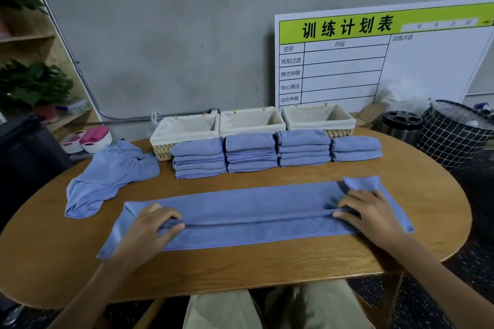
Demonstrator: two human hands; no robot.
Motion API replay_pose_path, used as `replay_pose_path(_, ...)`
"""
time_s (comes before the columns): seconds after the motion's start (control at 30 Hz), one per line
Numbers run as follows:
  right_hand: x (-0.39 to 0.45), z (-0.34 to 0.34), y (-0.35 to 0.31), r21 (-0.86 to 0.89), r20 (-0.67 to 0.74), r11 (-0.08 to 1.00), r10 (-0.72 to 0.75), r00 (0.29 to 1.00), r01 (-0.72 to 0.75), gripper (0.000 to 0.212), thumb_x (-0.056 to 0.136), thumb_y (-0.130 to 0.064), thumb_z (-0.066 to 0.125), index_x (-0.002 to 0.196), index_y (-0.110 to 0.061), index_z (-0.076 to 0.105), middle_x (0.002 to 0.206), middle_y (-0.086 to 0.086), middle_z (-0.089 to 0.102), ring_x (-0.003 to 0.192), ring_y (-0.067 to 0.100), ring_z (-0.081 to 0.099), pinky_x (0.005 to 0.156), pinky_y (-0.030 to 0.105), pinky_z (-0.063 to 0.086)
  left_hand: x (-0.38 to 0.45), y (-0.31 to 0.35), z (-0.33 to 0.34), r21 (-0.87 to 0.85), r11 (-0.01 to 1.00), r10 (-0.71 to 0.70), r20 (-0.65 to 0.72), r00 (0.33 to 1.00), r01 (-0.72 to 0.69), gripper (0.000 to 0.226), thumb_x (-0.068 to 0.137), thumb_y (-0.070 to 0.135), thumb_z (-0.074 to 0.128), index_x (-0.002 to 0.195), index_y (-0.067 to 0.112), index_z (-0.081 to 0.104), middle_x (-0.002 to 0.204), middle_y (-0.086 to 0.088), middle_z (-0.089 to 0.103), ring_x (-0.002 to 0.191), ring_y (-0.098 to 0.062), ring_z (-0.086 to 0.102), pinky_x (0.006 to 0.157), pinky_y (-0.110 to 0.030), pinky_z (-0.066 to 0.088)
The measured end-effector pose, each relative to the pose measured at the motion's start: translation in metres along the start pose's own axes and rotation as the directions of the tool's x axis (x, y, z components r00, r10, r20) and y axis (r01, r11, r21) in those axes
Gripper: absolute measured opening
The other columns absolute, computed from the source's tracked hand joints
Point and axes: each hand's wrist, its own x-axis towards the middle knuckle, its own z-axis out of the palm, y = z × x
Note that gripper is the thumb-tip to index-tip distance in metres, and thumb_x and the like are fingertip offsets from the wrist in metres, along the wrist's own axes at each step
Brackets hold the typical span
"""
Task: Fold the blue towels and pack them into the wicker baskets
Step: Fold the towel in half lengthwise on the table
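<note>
Pinching a soft blue towel (248, 211) strip's long fold, left grip (149, 230) and right grip (371, 216), smooth oval wooden table (240, 272)

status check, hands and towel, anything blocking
Left hand and right hand pinching the fold ridge. Towel spread lengthwise, half folded. Baskets empty, folded stacks in front.

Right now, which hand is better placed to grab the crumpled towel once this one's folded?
Left. The left hand sits on the spread towel's left end, nearest the crumpled towel; the right hand is at the far right end.
</note>
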Motion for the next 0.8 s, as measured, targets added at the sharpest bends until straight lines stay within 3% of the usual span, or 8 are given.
replay_pose_path(0.07,-0.013,0.003,0.000,0.014,0.031,1.000,0.014,0.999,-0.014,0.044,0.093,-0.067,0.039,0.081,-0.031,0.063,0.080,-0.020,0.056,0.073,0.006,0.052,0.074,0.033,0.036,-0.012,-0.003,0.006,-0.008,1.000,0.005,0.041,0.999,-0.005,0.032,0.095,0.066,0.045,0.093,0.038,0.059,0.089,0.024,0.056,0.088,0.002,0.051,0.078,-0.020,0.041)
replay_pose_path(0.17,-0.010,0.004,0.001,0.018,0.059,0.999,0.029,0.998,-0.030,0.047,0.093,-0.069,0.035,0.082,-0.032,0.063,0.080,-0.020,0.057,0.072,0.006,0.052,0.074,0.033,0.036,-0.012,-0.002,0.009,0.001,1.000,0.009,0.041,0.999,-0.009,0.032,0.095,0.066,0.045,0.091,0.037,0.059,0.088,0.027,0.056,0.088,0.002,0.050,0.079,-0.017,0.038)
replay_pose_path(0.43,0.015,0.015,0.002,-0.092,0.075,0.994,0.060,0.995,-0.053,0.034,0.089,-0.057,0.042,0.081,-0.032,0.063,0.080,-0.015,0.061,0.075,0.013,0.061,0.070,0.029,0.024,0.007,-0.008,0.014,0.033,0.999,-0.028,-0.007,1.000,0.028,0.053,0.093,0.074,0.035,0.091,0.029,0.065,0.088,0.024,0.058,0.084,-0.006,0.049,0.074,-0.020,0.039)
replay_pose_path(0.6,0.010,0.006,0.003,-0.122,0.063,0.991,0.065,0.996,-0.056,0.035,0.090,-0.055,0.041,0.081,-0.031,0.066,0.081,-0.014,0.060,0.075,0.015,0.062,0.078,0.034,0.034,0.001,-0.013,0.012,0.030,0.999,-0.040,0.019,0.999,0.039,0.059,0.094,0.074,0.032,0.100,0.029,0.069,0.100,0.023,0.064,0.091,-0.003,0.050,0.079,-0.025,0.044)
replay_pose_path(0.8,-0.020,-0.016,0.010,-0.238,0.041,0.970,0.054,0.998,-0.043,0.037,0.088,-0.056,0.044,0.082,-0.031,0.070,0.086,-0.013,0.064,0.079,0.014,0.062,0.081,0.037,0.035,-0.018,-0.019,0.001,0.044,0.999,-0.020,0.054,0.998,0.017,0.052,0.097,0.067,0.034,0.104,0.033,0.072,0.116,0.026,0.063,0.100,-0.001,0.056,0.086,-0.027,0.046)
